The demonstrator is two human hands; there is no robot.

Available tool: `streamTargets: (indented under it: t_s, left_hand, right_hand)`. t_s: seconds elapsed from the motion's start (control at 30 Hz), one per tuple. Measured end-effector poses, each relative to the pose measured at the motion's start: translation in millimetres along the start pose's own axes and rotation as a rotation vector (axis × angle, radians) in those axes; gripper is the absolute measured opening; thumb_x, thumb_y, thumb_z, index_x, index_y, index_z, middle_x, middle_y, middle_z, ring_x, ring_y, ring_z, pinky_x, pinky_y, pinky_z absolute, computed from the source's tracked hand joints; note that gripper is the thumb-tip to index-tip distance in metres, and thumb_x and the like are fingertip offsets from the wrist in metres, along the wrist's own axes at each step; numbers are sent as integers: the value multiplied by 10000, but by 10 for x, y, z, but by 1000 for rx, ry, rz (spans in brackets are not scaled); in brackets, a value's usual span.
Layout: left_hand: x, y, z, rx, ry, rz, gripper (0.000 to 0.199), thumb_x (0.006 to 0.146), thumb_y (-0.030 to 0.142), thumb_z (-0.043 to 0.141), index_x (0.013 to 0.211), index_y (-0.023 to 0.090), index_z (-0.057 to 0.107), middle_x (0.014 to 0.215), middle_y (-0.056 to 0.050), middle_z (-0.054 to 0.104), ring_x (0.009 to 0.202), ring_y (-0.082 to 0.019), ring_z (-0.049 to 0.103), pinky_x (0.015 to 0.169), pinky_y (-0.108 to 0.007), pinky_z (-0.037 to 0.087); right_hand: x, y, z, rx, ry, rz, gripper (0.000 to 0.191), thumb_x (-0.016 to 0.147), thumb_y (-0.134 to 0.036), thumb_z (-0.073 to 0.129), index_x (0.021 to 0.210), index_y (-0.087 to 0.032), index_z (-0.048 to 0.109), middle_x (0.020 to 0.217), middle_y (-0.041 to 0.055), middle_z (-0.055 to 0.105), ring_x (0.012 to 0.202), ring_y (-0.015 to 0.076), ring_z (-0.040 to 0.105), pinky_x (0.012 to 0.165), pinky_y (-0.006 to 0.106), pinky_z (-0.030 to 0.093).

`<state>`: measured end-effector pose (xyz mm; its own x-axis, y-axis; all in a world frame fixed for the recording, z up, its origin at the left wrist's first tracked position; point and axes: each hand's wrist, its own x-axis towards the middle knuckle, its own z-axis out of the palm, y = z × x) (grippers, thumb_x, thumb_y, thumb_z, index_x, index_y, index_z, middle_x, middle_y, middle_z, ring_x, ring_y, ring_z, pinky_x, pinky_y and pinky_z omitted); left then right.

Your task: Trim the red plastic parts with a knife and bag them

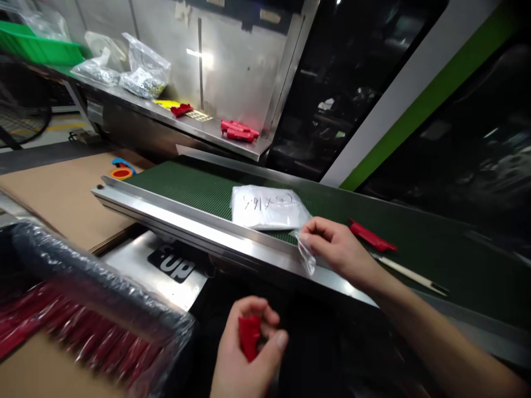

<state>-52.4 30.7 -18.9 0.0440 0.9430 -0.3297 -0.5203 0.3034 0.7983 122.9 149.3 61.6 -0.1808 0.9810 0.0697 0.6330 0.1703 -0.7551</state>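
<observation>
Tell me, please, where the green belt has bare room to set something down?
The green belt lies bare left of the white bag stack, up to the steel rail. It is crowded around the right hand, red part and white stick.

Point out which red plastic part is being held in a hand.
The red plastic part gripped in the left hand. The others lie loose on the green conveyor belt and steel shelf.

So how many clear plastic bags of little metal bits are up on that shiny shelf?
2: both plastic bags sit side by side on the steel shelf at upper left, one left of the other. More may be hidden.
</observation>
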Motion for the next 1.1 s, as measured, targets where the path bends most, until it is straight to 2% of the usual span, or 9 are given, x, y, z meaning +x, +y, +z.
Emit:
streamTargets:
  t_s: [0.13, 0.2, 0.37, 0.5, 0.6, 0.67, 0.8, 0.93, 1.1]
  left_hand:
    - [-29, 36, 208, -8, 36, 76, 502, 622, 270, 848, 1046, 211, 585, 976, -45, 654, 806, -158, 621, 610, -192, 482]
    - [-65, -26, 217, 16, 74, 76, 493, 595, 266, 860, 1011, 201, 605, 903, -25, 658, 787, -147, 616, 684, -198, 504]
    - [-154, -205, 137, 148, 127, -56, 344, 735, 338, 782, 977, 185, 590, 793, -13, 649, 428, -55, 439, 411, -182, 344]
    - [-193, -265, 134, 161, 114, -98, 330, 737, 313, 773, 942, 179, 552, 761, -11, 631, 393, -40, 403, 389, -172, 305]
    - [-216, -255, 119, 147, 41, -165, 363, 752, 311, 772, 980, 186, 519, 754, 11, 595, 440, -40, 412, 436, -166, 331]
    - [-226, -252, 76, 146, -73, -246, 367, 776, 329, 755, 1002, 190, 502, 763, 21, 565, 480, -40, 408, 469, -168, 336]
    - [-234, -331, -31, 213, -251, -384, 345, 836, 392, 670, 1030, 197, 461, 731, 28, 496, 533, -76, 378, 472, -192, 317]
    - [-205, -495, -54, 438, -190, -208, 209, 851, 281, 634, 951, 215, 463, 761, 38, 507, 565, -81, 398, 528, -205, 353]
    - [-64, -623, -32, 731, -184, 73, 309, 852, 170, 594, 1111, 266, 454, 768, 61, 545, 676, -113, 517, 671, -224, 427]
  right_hand:
    - [-627, -169, 350, 61, -35, 34, 152, 899, -308, 559, 804, -194, 595, 703, -38, 600, 633, 90, 543, 592, 204, 420]
    - [-817, -134, 482, 83, -41, 73, 142, 902, -279, 544, 796, -197, 591, 719, -34, 622, 648, 91, 566, 617, 198, 435]
    - [-1076, 31, 579, 110, -66, 163, 134, 898, -267, 547, 797, -205, 611, 730, -35, 626, 654, 90, 549, 605, 188, 425]
    - [-1270, 88, 587, 159, -25, 191, 152, 924, -295, 529, 826, -211, 609, 752, -33, 619, 664, 88, 540, 623, 189, 428]
    - [-1447, 127, 626, 373, -79, 258, 182, 907, -404, 581, 938, -226, 605, 832, -16, 643, 709, 108, 585, 636, 206, 470]
    - [-1556, 174, 645, 512, -163, 322, 237, 865, -439, 644, 952, -223, 597, 857, -7, 663, 739, 127, 621, 648, 222, 499]
    - [-1697, 339, 654, 287, -103, 259, 201, 876, -354, 639, 760, -201, 579, 735, -31, 648, 678, 106, 609, 637, 202, 481]
    - [-1784, 511, 735, 91, 79, 228, 159, 888, -231, 565, 743, -201, 507, 646, -44, 533, 561, 89, 488, 530, 208, 384]
    - [-1844, 530, 766, 26, 193, 78, 75, 888, -144, 496, 920, -197, 539, 897, 20, 560, 828, 136, 552, 763, 272, 444]
